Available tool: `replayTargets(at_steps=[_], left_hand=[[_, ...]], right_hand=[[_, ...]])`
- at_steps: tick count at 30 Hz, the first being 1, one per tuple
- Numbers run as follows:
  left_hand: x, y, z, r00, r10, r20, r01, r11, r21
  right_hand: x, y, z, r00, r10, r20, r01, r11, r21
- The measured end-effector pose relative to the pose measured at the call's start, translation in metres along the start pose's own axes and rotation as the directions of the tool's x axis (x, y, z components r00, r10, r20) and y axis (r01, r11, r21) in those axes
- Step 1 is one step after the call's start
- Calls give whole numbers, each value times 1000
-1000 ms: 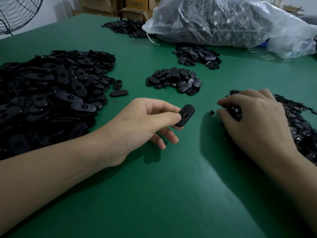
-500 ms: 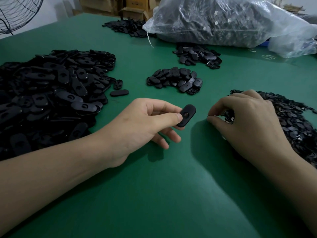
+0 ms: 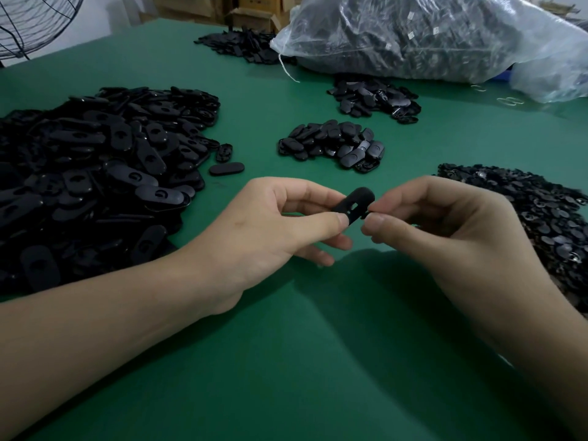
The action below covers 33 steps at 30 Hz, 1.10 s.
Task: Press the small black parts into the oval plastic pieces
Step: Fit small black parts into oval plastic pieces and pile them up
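My left hand (image 3: 273, 227) pinches a black oval plastic piece (image 3: 354, 203) between thumb and forefinger, just above the green table. A hole shows in the piece's face. My right hand (image 3: 445, 230) meets it from the right, thumb and forefinger pinched on a small black part (image 3: 367, 214) at the oval's right edge; the part is mostly hidden by the fingertips. A big heap of oval pieces (image 3: 95, 173) lies at the left. A flat heap of small black parts (image 3: 534, 214) lies at the right, behind my right hand.
A small pile of oval pieces (image 3: 334, 143) sits mid-table, with another pile (image 3: 375, 98) behind it and one more (image 3: 241, 44) farther back. A large clear bag of black parts (image 3: 429, 36) lies at the back right. A fan (image 3: 28, 23) stands at the far left corner.
My right hand left the heap of small parts and came left to the oval piece, fingertips now pinched at its edge. My left hand lifted the oval a little and tilted it.
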<state>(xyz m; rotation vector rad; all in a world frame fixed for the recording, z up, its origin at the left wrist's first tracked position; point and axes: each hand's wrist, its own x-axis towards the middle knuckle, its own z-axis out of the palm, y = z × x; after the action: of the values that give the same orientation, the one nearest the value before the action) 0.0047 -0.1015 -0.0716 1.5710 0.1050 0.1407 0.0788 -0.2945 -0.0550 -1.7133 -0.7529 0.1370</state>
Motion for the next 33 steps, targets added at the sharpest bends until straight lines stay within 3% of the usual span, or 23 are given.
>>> replayTargets(at_steps=[3, 8, 14, 21, 33], left_hand=[[0, 0, 0, 1000, -8, 1, 8, 1000, -9], [1, 1, 0, 1000, -30, -5, 30, 998, -49], [1, 2, -1, 999, -38, 9, 39, 998, -58], [1, 3, -2, 997, -47, 64, 50, 997, -50], [-2, 2, 2, 1000, -9, 18, 9, 999, -36]], right_hand=[[0, -1, 3, 1000, 29, -7, -28, 992, 123], [1, -1, 4, 1000, -7, -10, 8, 993, 120], [1, 1, 4, 992, -123, -13, 122, 989, -89], [0, 3, 2, 964, -264, 19, 253, 898, -360], [0, 3, 4, 977, -212, 30, 210, 923, -323]])
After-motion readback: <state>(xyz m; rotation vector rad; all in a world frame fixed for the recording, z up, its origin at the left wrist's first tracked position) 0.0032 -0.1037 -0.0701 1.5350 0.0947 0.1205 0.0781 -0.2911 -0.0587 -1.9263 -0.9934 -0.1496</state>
